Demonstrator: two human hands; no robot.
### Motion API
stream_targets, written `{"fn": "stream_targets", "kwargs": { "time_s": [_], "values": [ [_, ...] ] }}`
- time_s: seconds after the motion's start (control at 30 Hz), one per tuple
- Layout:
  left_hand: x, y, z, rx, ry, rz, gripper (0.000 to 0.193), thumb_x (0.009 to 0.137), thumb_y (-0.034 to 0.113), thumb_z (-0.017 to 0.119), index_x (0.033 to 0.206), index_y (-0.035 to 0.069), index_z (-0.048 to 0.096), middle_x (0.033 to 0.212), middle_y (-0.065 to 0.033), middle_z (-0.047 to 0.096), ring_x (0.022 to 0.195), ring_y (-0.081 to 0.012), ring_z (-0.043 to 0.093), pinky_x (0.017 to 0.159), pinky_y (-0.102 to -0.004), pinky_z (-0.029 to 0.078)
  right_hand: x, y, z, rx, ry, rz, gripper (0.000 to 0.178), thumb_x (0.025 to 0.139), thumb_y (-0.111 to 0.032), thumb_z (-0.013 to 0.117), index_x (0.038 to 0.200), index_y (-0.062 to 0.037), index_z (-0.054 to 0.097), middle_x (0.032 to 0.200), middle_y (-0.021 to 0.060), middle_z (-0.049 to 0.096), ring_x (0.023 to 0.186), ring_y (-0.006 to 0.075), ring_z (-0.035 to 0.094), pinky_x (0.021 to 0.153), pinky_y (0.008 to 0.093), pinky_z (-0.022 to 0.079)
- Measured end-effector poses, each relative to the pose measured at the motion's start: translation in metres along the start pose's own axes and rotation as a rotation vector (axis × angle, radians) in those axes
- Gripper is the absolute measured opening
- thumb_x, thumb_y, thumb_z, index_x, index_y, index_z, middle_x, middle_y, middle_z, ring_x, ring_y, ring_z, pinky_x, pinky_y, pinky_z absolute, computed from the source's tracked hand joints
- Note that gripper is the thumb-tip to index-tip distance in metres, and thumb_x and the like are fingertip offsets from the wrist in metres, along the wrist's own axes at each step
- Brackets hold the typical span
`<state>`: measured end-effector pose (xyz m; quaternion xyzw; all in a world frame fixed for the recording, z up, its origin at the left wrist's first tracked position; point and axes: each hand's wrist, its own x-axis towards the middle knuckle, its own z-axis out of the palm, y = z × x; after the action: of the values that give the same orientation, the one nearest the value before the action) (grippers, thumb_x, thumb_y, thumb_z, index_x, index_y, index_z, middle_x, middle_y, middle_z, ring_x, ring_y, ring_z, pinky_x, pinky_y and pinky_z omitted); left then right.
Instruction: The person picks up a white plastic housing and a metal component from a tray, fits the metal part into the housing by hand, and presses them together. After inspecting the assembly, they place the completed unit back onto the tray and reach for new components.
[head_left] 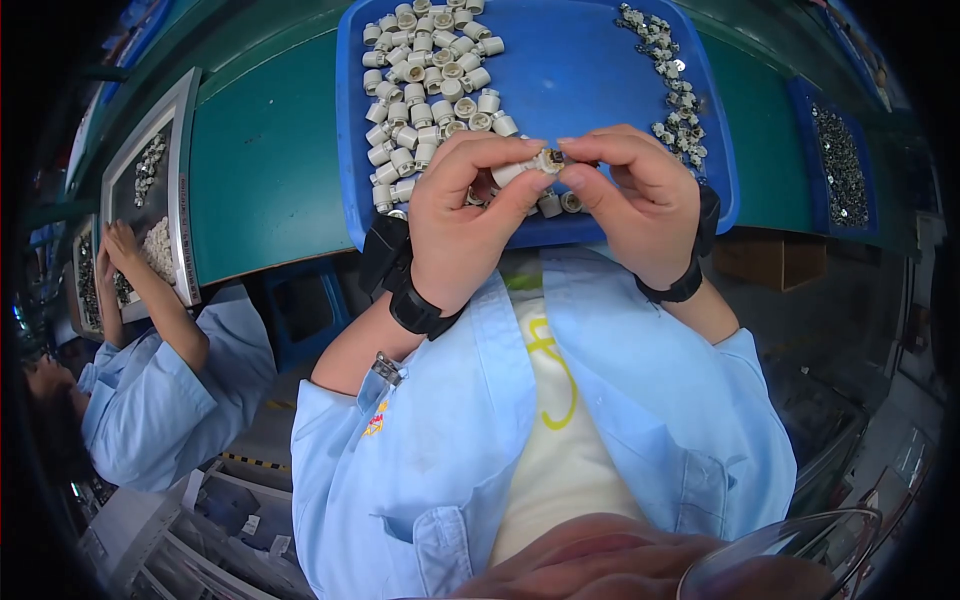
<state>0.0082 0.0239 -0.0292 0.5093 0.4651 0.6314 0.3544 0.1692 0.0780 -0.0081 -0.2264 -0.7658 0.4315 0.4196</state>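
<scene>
The white socket (507,173) is held just above the near part of the blue tray (570,75), toward its middle. The left hand (455,220) pinches it between thumb and forefinger with hardly any gap beyond its width, while the right hand (640,195), its thumb and fingertip drawn close together, grips a small dark and brassy fitting (556,157) at the socket's end; whether the two pieces are joined cannot be told. The socket looks light, stiff and smooth, likely ceramic or hard plastic, so it may slip a little in dry fingers and could chip if dropped; its round side wall seems the safest hold, and the fitting, being tiny, suits a fingertip pinch at its edges. Loose white sockets (452,90) crowd the tray's left side, some close under the left hand, and small metal pieces (684,110) run down its right side. Right of the tray is a small blue bin (806,150) of metal bits (840,165); well to its left, a co-worker's hands (120,245) are over a grey-framed tray (185,200). The person's own fingertips hide part of the socket.
</scene>
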Motion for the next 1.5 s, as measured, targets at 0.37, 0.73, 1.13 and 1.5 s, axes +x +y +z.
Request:
{"fn": "stream_targets", "kwargs": {
  "time_s": [0.37, 0.73, 1.13, 1.5],
  "values": [
    [-0.002, 0.003, 0.000, 0.175, 0.028, 0.177, 0.020, 0.074, 0.000, 0.067, 0.093, 0.005, 0.062, 0.088, -0.0041, 0.057, 0.071, -0.0085, 0.052, 0.056, -0.0186, 0.040, -0.002, -0.003, 0.004, 0.355, 0.024, 0.193, 0.017, 0.082, 0.004, 0.056, 0.099, 0.0040, 0.056, 0.094, 0.0101, 0.057, 0.084, 0.0108, 0.055, 0.072, 0.0202, 0.045],
    [-0.003, 0.005, 0.003, -0.234, -0.016, -0.225, 0.021, 0.075, 0.001, 0.066, 0.095, 0.005, 0.062, 0.090, -0.0051, 0.057, 0.074, -0.0085, 0.052, 0.061, -0.0199, 0.041, 0.005, -0.006, 0.000, 0.088, -0.032, 0.094, 0.021, 0.079, 0.005, 0.059, 0.099, 0.0044, 0.057, 0.094, 0.0105, 0.058, 0.087, 0.0130, 0.055, 0.076, 0.0244, 0.044],
    [0.005, 0.009, -0.004, 0.525, -0.021, 0.455, 0.029, 0.068, -0.001, 0.070, 0.094, 0.006, 0.063, 0.087, -0.0071, 0.055, 0.071, -0.0150, 0.055, 0.059, -0.0232, 0.045, 0.004, 0.000, -0.002, 0.111, -0.055, 0.090, 0.024, 0.077, 0.002, 0.062, 0.101, 0.0036, 0.058, 0.093, 0.0096, 0.059, 0.082, 0.0142, 0.055, 0.074, 0.0246, 0.044],
    [0.006, 0.008, -0.008, 0.124, -0.179, 0.024, 0.020, 0.075, 0.006, 0.067, 0.094, 0.006, 0.063, 0.086, -0.0041, 0.057, 0.070, -0.0098, 0.052, 0.055, -0.0199, 0.040, 0.015, 0.004, -0.012, -0.093, -0.105, -0.220, 0.025, 0.073, 0.002, 0.064, 0.098, 0.0007, 0.062, 0.083, 0.0099, 0.060, 0.076, 0.0189, 0.057, 0.064, 0.0257, 0.045]
  ]
}}
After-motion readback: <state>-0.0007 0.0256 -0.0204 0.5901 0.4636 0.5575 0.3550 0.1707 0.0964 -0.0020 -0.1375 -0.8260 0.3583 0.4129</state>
